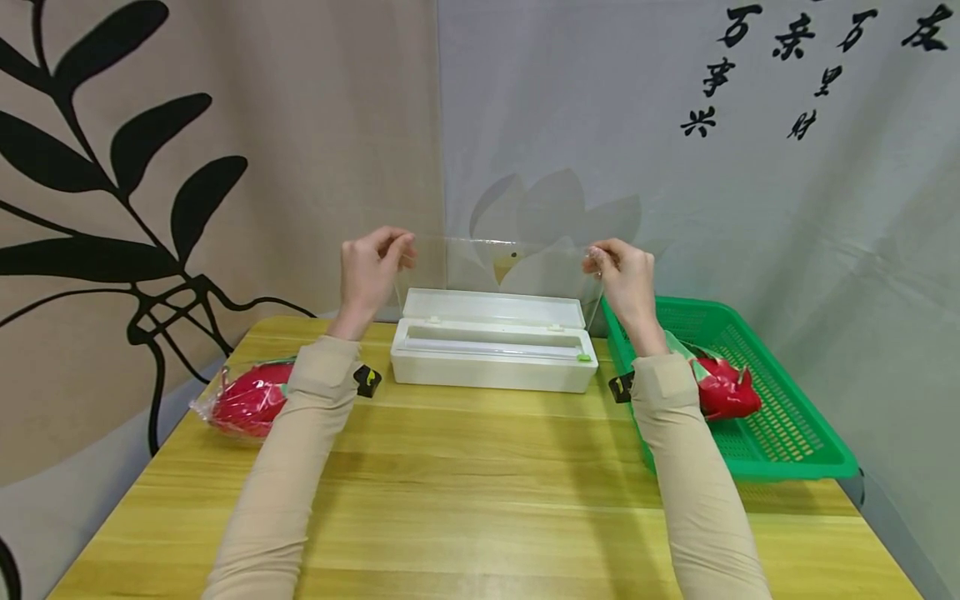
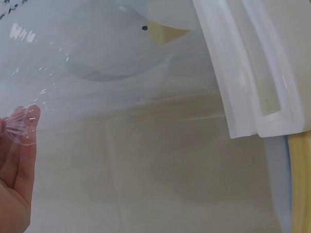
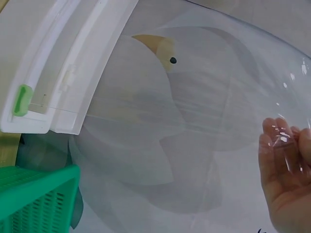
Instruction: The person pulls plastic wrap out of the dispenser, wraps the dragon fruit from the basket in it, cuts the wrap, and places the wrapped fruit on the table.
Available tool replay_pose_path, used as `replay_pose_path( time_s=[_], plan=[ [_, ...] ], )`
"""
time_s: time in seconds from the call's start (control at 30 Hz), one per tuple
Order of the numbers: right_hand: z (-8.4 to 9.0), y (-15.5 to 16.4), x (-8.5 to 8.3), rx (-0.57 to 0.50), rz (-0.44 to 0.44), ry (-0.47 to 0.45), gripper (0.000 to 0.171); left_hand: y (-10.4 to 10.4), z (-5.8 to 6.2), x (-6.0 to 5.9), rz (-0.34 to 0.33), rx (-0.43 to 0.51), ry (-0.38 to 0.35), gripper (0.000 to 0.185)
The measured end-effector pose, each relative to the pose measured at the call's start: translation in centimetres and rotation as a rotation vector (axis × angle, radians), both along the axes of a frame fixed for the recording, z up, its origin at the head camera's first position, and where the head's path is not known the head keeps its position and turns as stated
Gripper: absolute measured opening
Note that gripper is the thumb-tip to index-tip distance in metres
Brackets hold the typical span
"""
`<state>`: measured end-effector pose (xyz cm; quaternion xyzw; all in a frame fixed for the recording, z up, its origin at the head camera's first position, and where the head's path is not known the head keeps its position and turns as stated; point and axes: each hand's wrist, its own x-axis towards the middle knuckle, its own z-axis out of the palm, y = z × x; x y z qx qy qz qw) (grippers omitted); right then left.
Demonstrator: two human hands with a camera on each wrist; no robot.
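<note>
A clear sheet of plastic wrap (image 1: 495, 267) stretches between both raised hands, above and behind a white wrap dispenser box (image 1: 495, 371). My left hand (image 1: 372, 271) pinches the sheet's upper left corner; in the left wrist view the film bunches at the fingertips (image 2: 33, 112). At the upper right corner, my right hand (image 1: 624, 279) pinches the film between thumb and fingers. The sheet runs down to the dispenser, whose lid (image 1: 491, 308) stands tilted up at the back. A green slide cutter (image 3: 23, 100) sits at the right end of the dispenser's front strip.
A red dragon fruit (image 1: 251, 400) in plastic wrap lies at the table's left edge, partly behind the left sleeve. On the right stands a green basket (image 1: 832, 442) holding another dragon fruit (image 1: 726, 389). A curtain hangs behind the wooden table (image 1: 465, 500).
</note>
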<state>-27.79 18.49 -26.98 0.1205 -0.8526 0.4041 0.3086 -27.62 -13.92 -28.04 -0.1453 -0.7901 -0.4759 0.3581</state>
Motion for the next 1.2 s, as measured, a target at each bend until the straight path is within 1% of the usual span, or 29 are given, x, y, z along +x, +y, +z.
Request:
replay_pose_path(
  time_s=[0.13,0.3,0.53,0.67,0.8,1.2],
  plan=[
    [0.4,-0.2,0.3,0.001,-0.009,0.0,0.025,0.0,0.4,0.1,0.001,0.002,0.022,0.025],
    [0.9,-0.3,0.3,-0.003,-0.01,0.02,0.025,-0.1,0.8,0.2,0.004,0.007,0.044,0.025],
    [1.6,-0.4,0.5,-0.012,-0.005,0.054,0.026,0.1,1.6,0.7,0.004,0.021,0.056,0.025],
    [1.9,-0.4,0.6,-0.01,-0.004,0.076,0.027,0.1,2.0,1.0,0.011,0.012,0.062,0.025],
    [2.2,-0.4,0.8,-0.005,-0.017,0.099,0.027,0.2,2.5,1.3,0.018,0.003,0.07,0.023],
    [3.4,-0.6,1.2,-0.023,-0.037,0.138,0.028,0.3,3.7,1.9,0.019,0.024,0.106,0.022]
  ],
)
